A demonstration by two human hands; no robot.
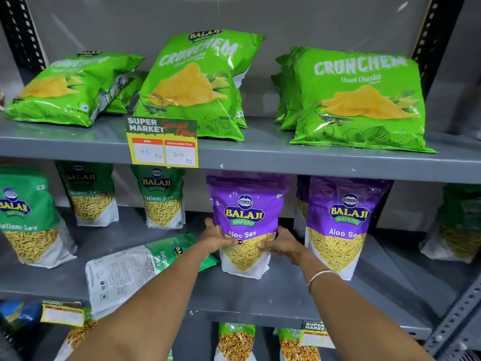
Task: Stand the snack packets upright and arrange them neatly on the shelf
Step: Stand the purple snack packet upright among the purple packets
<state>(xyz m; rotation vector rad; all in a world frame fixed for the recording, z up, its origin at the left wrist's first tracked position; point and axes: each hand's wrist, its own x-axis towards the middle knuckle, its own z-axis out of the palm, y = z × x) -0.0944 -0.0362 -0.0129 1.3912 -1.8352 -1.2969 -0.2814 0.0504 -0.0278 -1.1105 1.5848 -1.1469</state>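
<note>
A purple Aloo Sev packet stands upright on the middle shelf. My left hand grips its lower left side and my right hand grips its lower right side. A second purple Aloo Sev packet stands upright just to the right. To the left of my left arm a green Ratlami Sev packet lies flat with its back up. Three more Ratlami Sev packets stand upright further left and back.
On the top shelf green Crunchem chip bags lean or lie, one flat at the left. A price tag hangs from its edge. A dark green packet stands far right. Packets fill the bottom shelf.
</note>
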